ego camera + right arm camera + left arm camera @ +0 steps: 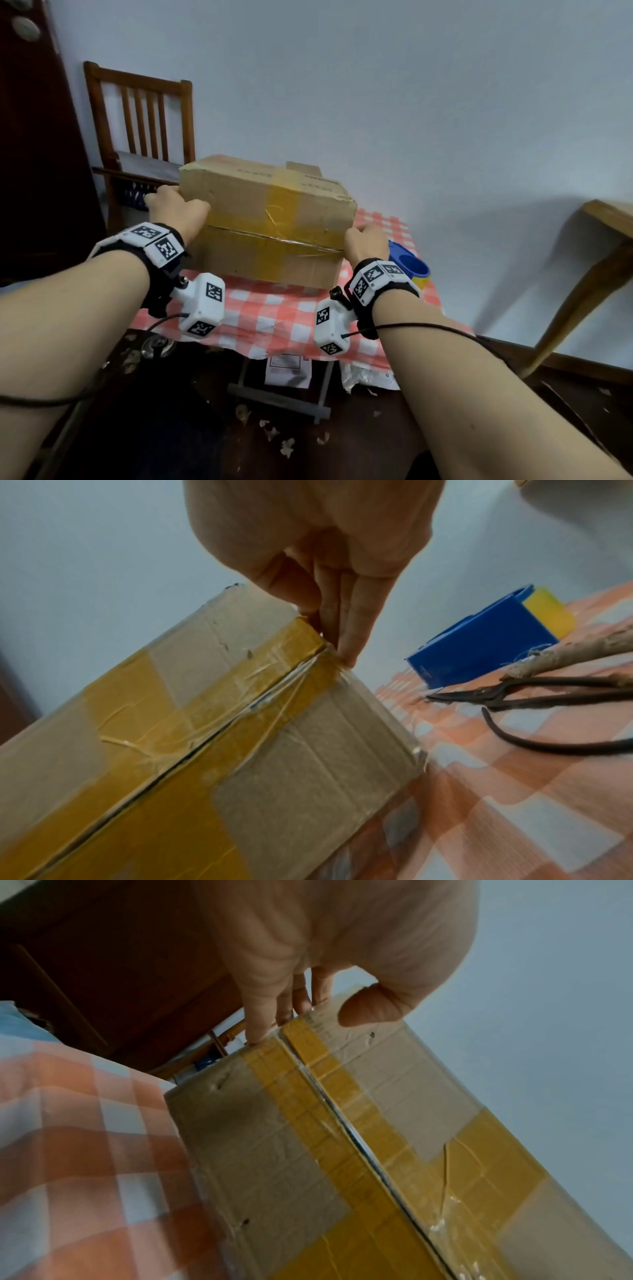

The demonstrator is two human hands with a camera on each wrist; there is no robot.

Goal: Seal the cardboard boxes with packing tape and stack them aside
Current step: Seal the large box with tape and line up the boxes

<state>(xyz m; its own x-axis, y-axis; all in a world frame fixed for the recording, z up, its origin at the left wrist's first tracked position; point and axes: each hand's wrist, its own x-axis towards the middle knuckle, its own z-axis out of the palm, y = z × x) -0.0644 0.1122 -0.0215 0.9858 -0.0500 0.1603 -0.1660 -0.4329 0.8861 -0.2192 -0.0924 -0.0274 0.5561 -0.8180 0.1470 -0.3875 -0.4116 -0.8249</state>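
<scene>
A cardboard box (pixel 267 219) lies on its side on the small table with the red checked cloth (pixel 274 318). Yellow-brown tape crosses the box's near face along a seam (pixel 342 1123). My left hand (pixel 174 205) grips the left end, thumb (pixel 363 1010) on the near face and fingers (pixel 260 1026) round the corner. At the right end my right hand (pixel 364 236) holds the corner by the seam, fingers (pixel 356 631) down the side. In the right wrist view the tape looks wrinkled near that corner (pixel 274 696).
A blue tape dispenser (pixel 411 265) with a yellow roll stands right of the box, and dark scissors (pixel 534 696) lie on the cloth beside a rough stick (pixel 575 653). A wooden chair (pixel 144 116) stands behind on the left, another wooden table (pixel 609 219) on the right.
</scene>
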